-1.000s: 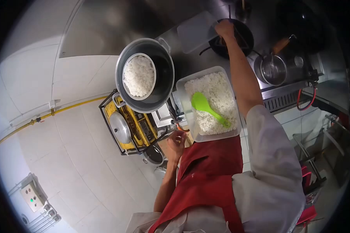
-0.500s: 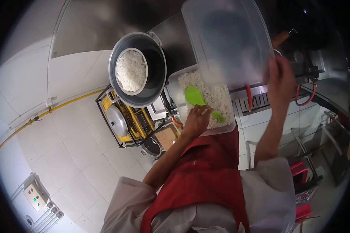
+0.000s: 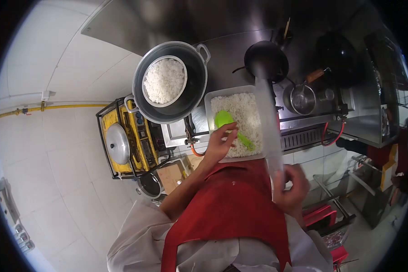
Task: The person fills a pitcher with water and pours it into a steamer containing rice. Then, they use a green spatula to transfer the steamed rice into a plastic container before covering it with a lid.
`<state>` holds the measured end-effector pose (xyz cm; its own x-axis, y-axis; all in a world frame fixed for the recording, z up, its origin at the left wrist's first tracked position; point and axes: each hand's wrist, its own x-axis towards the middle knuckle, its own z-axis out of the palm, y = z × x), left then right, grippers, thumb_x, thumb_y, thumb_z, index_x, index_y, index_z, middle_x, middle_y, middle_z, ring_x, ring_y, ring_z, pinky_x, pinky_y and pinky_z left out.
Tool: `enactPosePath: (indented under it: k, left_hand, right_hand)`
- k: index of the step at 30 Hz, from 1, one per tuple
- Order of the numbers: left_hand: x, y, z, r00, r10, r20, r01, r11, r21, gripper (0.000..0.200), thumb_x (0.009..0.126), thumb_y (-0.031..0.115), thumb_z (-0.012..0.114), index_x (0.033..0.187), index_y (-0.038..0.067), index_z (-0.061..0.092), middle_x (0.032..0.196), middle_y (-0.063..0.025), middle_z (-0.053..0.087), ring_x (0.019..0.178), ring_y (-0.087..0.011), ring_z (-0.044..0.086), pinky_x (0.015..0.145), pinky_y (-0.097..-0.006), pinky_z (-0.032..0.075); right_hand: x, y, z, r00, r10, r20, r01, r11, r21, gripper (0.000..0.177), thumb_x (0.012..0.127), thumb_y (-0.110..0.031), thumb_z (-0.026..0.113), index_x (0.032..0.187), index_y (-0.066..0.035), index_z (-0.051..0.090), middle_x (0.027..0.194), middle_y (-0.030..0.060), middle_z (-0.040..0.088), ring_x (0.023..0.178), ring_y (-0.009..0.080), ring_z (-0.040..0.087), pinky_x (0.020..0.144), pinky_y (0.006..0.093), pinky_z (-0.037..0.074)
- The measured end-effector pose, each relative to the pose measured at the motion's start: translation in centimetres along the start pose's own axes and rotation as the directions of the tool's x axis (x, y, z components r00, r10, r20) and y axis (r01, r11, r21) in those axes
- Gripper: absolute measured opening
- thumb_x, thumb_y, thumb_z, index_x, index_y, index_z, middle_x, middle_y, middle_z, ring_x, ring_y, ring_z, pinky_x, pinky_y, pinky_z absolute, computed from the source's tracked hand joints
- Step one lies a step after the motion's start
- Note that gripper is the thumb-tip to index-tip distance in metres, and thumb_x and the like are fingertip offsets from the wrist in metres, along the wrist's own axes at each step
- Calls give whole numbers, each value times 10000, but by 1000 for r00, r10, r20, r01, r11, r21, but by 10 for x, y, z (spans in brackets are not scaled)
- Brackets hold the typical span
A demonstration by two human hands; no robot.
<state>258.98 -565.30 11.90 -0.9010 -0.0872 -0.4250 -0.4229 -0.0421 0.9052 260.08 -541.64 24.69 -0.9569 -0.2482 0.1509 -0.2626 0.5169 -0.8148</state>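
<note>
A clear plastic container (image 3: 208,109) of white rice (image 3: 245,111) sits at the counter edge in front of me. On the rice lies a green rice paddle (image 3: 246,142), its neck partly hidden by my left hand (image 3: 221,141), whose curled fingers and thumb are around it. My right hand (image 3: 291,186) grips the near end of a translucent plastic lid (image 3: 271,122). The lid stands nearly on edge along the container's right side, blurred by motion. Left of the container, a large metal pot (image 3: 196,81) holds a white bowl of rice (image 3: 164,81).
A dark pan (image 3: 264,59) and a strainer (image 3: 302,99) are at the back right. Red hoses (image 3: 326,136) hang by the stove front. On the left floor stands a yellow generator (image 3: 142,136) with a metal pot lid (image 3: 117,143) against it.
My right hand has brought the lid down and towards me, turning it from flat over the container to nearly edge-on. My left hand stays at the paddle. The view has shifted.
</note>
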Motion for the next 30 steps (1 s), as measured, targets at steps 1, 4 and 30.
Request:
enactPosePath:
  k: [1, 4, 30]
  left_hand:
    - [0, 7, 6, 998, 15, 59, -4, 981, -193, 411, 972, 247, 535, 1313, 22, 489, 1131, -123, 613, 902, -202, 642, 669, -290, 570]
    - [-14, 43, -3, 993, -108, 50, 119, 897, -426, 415, 972, 255, 536, 1307, 17, 475, 1169, -135, 590, 923, -197, 638, 683, -302, 568]
    - [-73, 18, -72, 861, 111, -497, -42, 988, 147, 177, 988, 123, 435, 884, -14, 476, 648, -74, 534, 493, -175, 614, 415, -283, 448]
  right_hand:
    - [0, -8, 10, 989, -134, 55, 140, 983, -118, 179, 817, -49, 615, 981, -11, 552, 841, 113, 587, 684, 202, 616, 564, 307, 508]
    - [7, -4, 69, 911, -333, 243, 388, 893, -230, 188, 767, -53, 615, 938, -17, 544, 852, 128, 592, 682, 246, 646, 557, 343, 543]
    - [60, 184, 116, 978, -3, 208, 14, 999, -49, 133, 861, -47, 534, 953, 8, 613, 855, 144, 646, 780, 297, 646, 686, 417, 499]
